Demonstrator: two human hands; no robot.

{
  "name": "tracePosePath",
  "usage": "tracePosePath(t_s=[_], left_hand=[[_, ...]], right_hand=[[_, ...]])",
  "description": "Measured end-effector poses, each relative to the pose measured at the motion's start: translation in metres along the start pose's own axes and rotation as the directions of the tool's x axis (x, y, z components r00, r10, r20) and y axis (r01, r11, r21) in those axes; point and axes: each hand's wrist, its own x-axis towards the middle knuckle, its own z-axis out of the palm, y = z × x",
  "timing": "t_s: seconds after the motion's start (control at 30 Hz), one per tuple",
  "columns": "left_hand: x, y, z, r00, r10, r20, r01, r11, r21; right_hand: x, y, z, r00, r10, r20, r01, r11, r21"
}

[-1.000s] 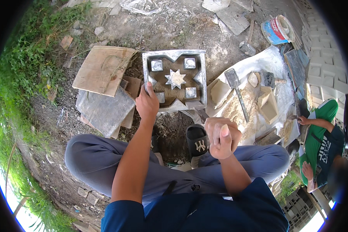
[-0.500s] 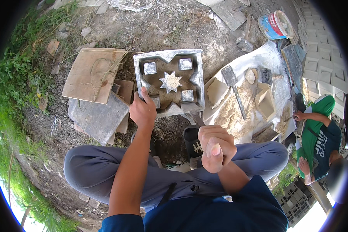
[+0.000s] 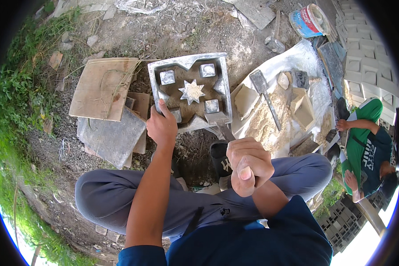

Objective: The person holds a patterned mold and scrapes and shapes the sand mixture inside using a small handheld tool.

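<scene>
In front of me is a square grey metal mould (image 3: 151,80), with raised square blocks near its corners and an eight-pointed star in the middle. Sandy material covers the star's top and lies in the recesses. My left hand (image 3: 162,126) grips the mould's near left edge, its thumb lying over the rim. My right hand (image 3: 250,166) is closed in a fist round the handle of a flat-bladed trowel (image 3: 225,131). The trowel's blade rests at the near right corner of the mould, beside a square block. My fingers hide the handle.
Boards (image 3: 106,88) are stacked left of the mould. To the right, a white sheet (image 3: 303,55) bears a sand pile (image 3: 266,126), a flat-headed tool (image 3: 266,93) and an open box-like scoop (image 3: 303,111). A paint bucket (image 3: 303,24) stands beyond; another person (image 3: 365,142) sits at far right.
The mould and surroundings sit slightly further left and mostly higher in view. Both hands keep their grips, and the trowel blade stays at the mould's near right corner.
</scene>
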Motion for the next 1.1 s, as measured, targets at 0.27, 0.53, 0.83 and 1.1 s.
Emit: tracePosePath(t_s=[0.27,0.53,0.83,1.1], left_hand=[[0.002,0.001,-0.002,0.999,-0.007,0.051,0.007,1.000,0.011],[-0.001,0.001,-0.001,1.000,-0.004,0.022,0.004,1.000,-0.005],[0.004,-0.002,0.003,0.999,0.014,0.030,-0.013,1.000,-0.007],[0.002,-0.005,0.001,1.000,0.014,0.027,-0.015,1.000,0.019]], right_hand=[[-0.002,0.002,-0.005,0.994,0.102,-0.041,-0.100,0.994,0.050],[0.000,0.009,-0.011,0.982,0.187,0.000,-0.187,0.981,-0.055],[-0.006,0.022,-0.009,0.943,0.325,-0.074,-0.331,0.940,-0.080],[-0.004,0.018,-0.009,0.931,0.364,0.001,-0.359,0.921,-0.153]])
